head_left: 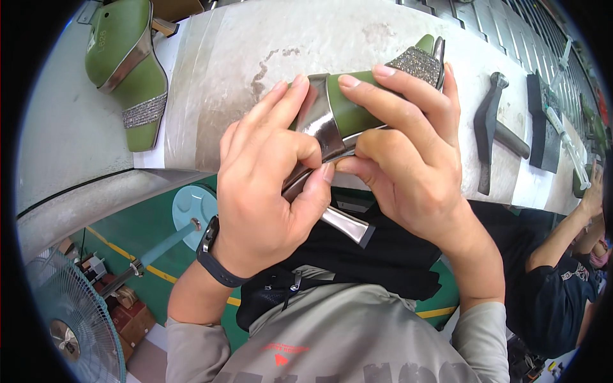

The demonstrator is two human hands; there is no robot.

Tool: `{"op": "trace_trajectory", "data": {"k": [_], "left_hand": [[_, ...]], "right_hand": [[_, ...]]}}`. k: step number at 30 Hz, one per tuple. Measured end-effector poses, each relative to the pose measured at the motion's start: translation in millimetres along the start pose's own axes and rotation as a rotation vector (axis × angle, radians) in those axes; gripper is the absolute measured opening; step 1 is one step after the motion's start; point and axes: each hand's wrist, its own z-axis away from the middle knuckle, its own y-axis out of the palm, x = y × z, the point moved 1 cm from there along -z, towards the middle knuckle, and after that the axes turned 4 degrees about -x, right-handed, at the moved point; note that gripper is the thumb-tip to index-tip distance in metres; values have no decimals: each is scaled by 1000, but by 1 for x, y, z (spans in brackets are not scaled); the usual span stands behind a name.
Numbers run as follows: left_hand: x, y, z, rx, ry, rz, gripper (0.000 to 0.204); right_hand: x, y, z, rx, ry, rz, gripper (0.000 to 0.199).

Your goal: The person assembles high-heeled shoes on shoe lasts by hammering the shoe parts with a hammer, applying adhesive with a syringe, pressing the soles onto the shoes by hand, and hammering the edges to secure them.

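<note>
A high-heeled sandal (317, 121) on a green shoe last lies on its side between my hands, over the near edge of the worktable. It has a shiny bronze band, a glittery toe strap and a silver heel that juts down toward my lap. My left hand (268, 175) grips the heel end, fingertips on the bronze band, thumb and bent index finger at the sole edge. My right hand (415, 150) spans the front part, fingers over the last and toe strap. Its thumb and curled index finger pinch at the same edge; anything between them is hidden.
A matching sandal (142, 86) on its last rests on white paper at far left. A hammer (490, 131), black block (543, 124) and syringe-like tube (567, 140) lie at right. A standing fan (67, 329) is lower left; another person (562, 293) sits at far right.
</note>
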Motion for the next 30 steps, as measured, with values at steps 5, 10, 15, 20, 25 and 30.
{"op": "trace_trajectory", "data": {"k": [5, 10, 15, 20, 25, 30], "left_hand": [[-2, 3, -1, -33, -28, 18, 18], [-1, 4, -3, -26, -40, 11, 18], [-2, 2, -6, -6, -56, 6, 18], [4, 0, -5, -25, -75, 35, 21], [12, 0, -5, -27, -91, 144, 38], [9, 7, -1, -115, -65, 107, 38]], "right_hand": [[3, -2, -3, 40, 46, -5, 30], [4, -6, -9, 84, 88, -26, 28], [10, -19, -27, 165, 131, 31, 28], [16, -24, -58, 322, 233, 23, 34], [8, -21, -62, 345, 204, 8, 39], [22, -24, -76, 450, 260, 78, 45]]}}
